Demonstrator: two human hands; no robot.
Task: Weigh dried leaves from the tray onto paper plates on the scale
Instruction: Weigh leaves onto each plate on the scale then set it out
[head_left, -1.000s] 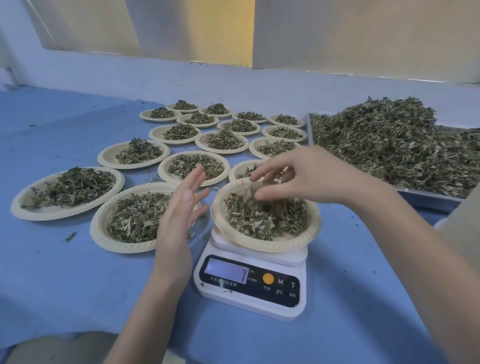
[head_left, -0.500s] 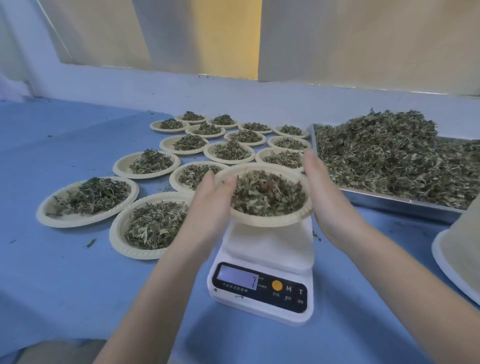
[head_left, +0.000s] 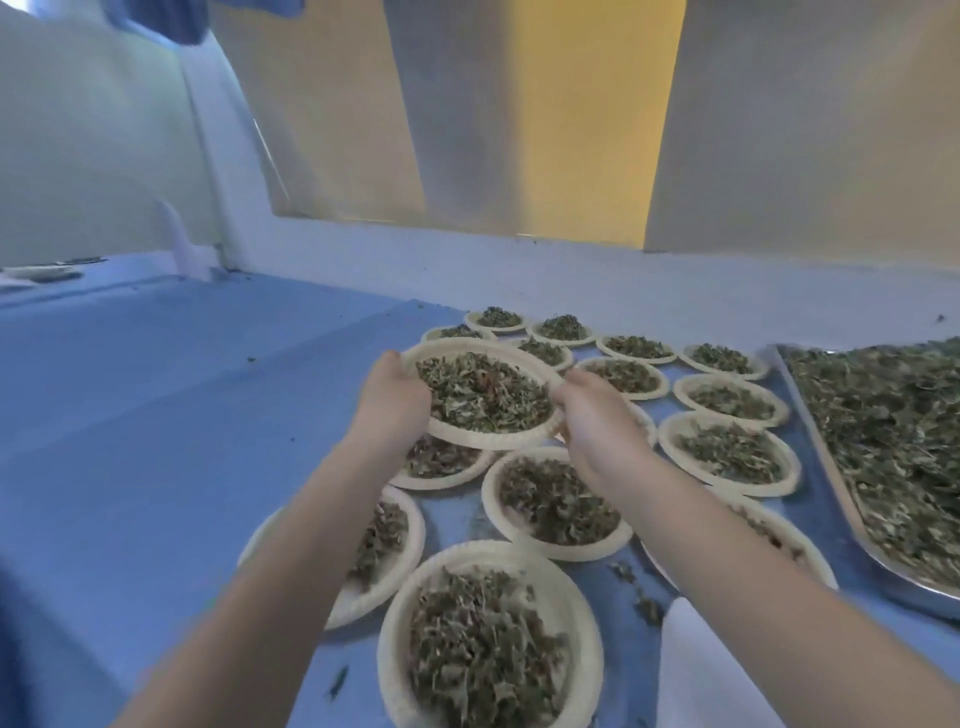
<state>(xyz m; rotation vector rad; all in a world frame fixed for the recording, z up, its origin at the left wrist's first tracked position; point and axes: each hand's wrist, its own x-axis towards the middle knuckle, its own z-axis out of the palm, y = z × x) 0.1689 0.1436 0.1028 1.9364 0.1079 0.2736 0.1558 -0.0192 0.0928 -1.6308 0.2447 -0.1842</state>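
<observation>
Both hands grip one paper plate (head_left: 483, 439) heaped with dried leaves (head_left: 483, 395), held in the air above the other plates: the left hand (head_left: 392, 400) curls round its left rim, the right hand (head_left: 597, 415) clasps its right rim, forearms reaching in from the near edge. Directly below the held plate, a filled plate (head_left: 441, 475) is partly hidden by it and by the left wrist. Nearer than the held plate lie three more filled plates (head_left: 556, 545) on the blue table (head_left: 156, 415), the closest (head_left: 488, 634) at the bottom of the view. Beyond and to the right of the held plate, rows of smaller portions (head_left: 727, 405) stretch toward the wall. Right of those rows sits the metal tray (head_left: 852, 540), piled with loose leaves (head_left: 893, 436). A white object (head_left: 701, 675), blurred, shows below the tray at the near edge.
</observation>
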